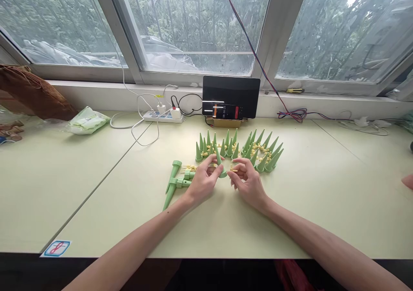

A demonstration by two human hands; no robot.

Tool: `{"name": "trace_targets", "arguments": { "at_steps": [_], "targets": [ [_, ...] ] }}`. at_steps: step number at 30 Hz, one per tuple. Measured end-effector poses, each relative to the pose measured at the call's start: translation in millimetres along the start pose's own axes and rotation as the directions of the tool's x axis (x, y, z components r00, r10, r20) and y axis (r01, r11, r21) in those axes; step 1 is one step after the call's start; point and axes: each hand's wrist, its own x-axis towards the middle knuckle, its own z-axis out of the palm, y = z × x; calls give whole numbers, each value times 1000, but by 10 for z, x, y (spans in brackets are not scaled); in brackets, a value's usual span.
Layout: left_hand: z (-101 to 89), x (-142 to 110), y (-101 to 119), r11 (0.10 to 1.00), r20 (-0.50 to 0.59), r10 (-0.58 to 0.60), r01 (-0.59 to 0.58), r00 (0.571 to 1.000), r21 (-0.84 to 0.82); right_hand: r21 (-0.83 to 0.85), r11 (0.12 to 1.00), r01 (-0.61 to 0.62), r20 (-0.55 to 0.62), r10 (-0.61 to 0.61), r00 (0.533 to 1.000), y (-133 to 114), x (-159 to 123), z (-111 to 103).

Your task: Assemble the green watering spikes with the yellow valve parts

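Observation:
My left hand [202,182] is closed around a green plastic cone [220,163], held point up just above the pale green table [97,188]. My right hand [247,181] pinches a small yellow piece [234,170] right beside the cone's base. Behind the hands stand several upright green cones [226,147] and another cluster of green cones [266,153], with small yellow parts scattered among them. To the left of my left hand lie assembled green spikes [174,181] and a few loose yellow pieces [189,168].
A black tablet with a phone [231,104] leans against the window ledge. A white power strip [163,116] with cables sits to its left, a green packet [87,120] further left. Another person's fingertip [408,181] shows at the right edge. Coloured wires [295,114] run along the sill.

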Motion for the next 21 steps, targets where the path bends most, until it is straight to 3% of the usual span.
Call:
{"name": "trace_targets", "arguments": {
  "at_steps": [5,13,21],
  "targets": [
    [-4,15,-9,1000,-9,-20,19,1000,-18,-9,1000,-26,-21,26,999,-13,-4,1],
    [4,18,-28,1000,-16,-9,9,1000,-13,-153,988,35,-32,-40,999,-42,-10,-12],
    [5,12,-24,1000,-14,21,-20,1000,13,-241,968,70,17,-67,998,-35,-7,-25]
  ]
}}
